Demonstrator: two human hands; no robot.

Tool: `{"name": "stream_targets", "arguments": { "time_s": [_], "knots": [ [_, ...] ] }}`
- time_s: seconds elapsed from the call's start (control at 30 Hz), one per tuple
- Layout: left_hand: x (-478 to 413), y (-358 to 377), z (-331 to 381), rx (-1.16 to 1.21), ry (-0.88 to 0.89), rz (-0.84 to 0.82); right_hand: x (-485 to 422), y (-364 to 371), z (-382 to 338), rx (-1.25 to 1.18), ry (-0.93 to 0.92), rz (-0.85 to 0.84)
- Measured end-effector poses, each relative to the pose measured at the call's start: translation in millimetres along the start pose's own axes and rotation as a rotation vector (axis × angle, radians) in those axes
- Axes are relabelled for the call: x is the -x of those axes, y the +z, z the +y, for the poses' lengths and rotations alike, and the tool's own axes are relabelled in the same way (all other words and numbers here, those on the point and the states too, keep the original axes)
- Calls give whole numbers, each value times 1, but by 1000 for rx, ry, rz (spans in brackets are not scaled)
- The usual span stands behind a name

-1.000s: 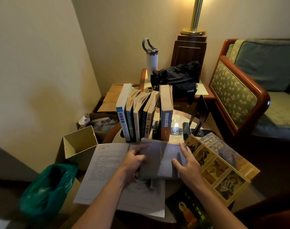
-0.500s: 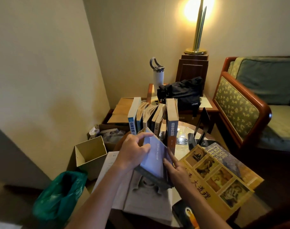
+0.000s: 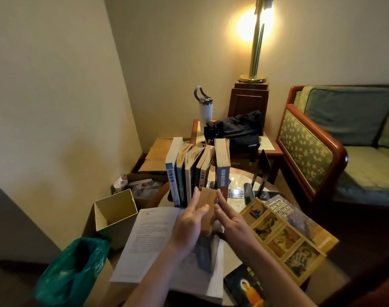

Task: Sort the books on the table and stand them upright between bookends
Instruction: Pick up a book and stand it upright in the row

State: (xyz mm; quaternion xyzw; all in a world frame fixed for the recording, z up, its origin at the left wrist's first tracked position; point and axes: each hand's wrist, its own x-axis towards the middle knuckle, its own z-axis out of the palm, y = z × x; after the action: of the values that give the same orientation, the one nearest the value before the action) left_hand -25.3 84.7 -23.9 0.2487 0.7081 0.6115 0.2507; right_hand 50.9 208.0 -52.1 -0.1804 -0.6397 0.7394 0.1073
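The small book (image 3: 208,207) is held on edge, tan page block facing the camera, above the near side of the surface between the left hand (image 3: 188,222) and right hand (image 3: 232,220). Each grip is flat, straight fingers pressing a cover. Its long axis points far, at the row of standing books (image 3: 195,169) just beyond; both hands are equally near.

Yellowed matt paper on the upright books (image 3: 200,165); mirror-glossy glass on the table (image 3: 235,192); smooth black metal for the bookend (image 3: 262,168); crinkled shiny plastic for the green bag (image 3: 71,271).
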Motion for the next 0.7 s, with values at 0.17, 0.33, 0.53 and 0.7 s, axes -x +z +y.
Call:
{"name": "stream_targets", "arguments": {
  "time_s": [0.17, 0.33, 0.53, 0.7],
  "knots": [
    [11, 12, -10, 480, -223, -50, 2, -5, -4, -12, -15, 2],
    [16, 23, -20, 384, -185, -80, 8, 0, -3, 28, -42, 34],
    [24, 27, -19, 301, -142, -112, 13, 5, -8, 179, -77, 55],
    [27, 30, -19, 332, -127, -108, 6, 0, -16, 314, -52, 33]
  ]
}}
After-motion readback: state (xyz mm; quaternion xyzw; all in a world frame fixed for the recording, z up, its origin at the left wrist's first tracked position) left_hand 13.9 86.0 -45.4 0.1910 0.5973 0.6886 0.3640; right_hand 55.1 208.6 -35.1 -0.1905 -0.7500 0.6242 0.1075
